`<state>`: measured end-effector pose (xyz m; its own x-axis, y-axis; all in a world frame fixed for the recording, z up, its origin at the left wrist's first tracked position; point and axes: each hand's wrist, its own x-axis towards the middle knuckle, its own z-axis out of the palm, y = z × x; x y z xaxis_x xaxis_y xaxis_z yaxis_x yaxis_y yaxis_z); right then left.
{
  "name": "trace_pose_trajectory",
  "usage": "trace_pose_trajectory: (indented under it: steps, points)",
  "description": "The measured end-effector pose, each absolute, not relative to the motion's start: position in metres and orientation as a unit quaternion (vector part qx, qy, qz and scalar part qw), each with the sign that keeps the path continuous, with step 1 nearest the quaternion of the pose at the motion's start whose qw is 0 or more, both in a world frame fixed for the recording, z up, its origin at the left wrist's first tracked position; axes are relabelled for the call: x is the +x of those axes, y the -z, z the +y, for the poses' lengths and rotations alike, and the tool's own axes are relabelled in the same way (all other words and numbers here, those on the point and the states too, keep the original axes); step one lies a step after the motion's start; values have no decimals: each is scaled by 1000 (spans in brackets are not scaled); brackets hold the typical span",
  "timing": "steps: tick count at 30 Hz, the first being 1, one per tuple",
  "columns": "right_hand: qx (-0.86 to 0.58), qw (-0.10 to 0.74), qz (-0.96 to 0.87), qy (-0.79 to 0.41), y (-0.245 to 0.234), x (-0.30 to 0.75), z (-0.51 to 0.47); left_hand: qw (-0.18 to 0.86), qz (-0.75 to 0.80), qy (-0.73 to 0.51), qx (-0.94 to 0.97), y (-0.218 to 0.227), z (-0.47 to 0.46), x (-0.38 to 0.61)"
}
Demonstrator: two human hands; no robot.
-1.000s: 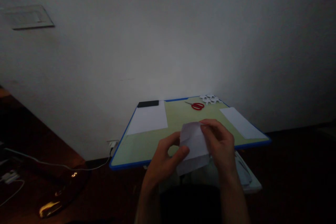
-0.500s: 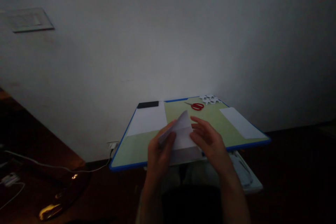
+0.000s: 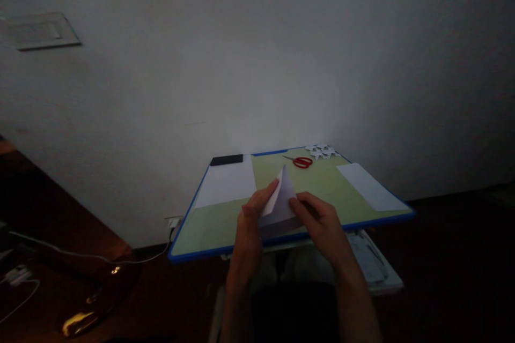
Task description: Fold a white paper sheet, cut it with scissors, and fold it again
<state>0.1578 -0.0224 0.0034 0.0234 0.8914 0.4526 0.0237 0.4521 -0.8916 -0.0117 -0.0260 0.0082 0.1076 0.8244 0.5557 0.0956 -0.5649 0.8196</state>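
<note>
A piece of white paper (image 3: 284, 196), bent with a fold standing up to a point, is held over the front edge of the green table. My left hand (image 3: 253, 220) grips its left side, with the thumb and fingers closed on the raised flap. On the paper's right edge, my right hand (image 3: 319, 220) pinches with the thumb in front and the fingers behind. The paper's lower part hangs in shadow between both hands. Beyond them lie red-handled scissors (image 3: 302, 162), with blades pointing left.
The green table (image 3: 209, 230) has a blue rim and stands against a wall. White sheets lie at left (image 3: 229, 185) and right (image 3: 370, 187). A dark flat object (image 3: 226, 160) rests back left; several white paper cutouts (image 3: 322, 151) are piled back right. A white cable (image 3: 88, 257) runs at left.
My right hand has gone from fingers spread beside the paper to pinching its right edge. My left hand has turned and shifted up along the flap, which now stands steeper.
</note>
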Motion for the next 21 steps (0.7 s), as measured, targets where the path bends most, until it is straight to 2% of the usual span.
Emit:
trace_pose_trajectory:
  steps: [13, 21]
  points:
    - [-377, 596, -614, -354, -3, 152, -24, 296, 408, -580, 639, -6, -19, -4]
    - [-347, 633, -567, -397, 0, 151, -24, 288, 416, -579, 640, -10, -20, -2]
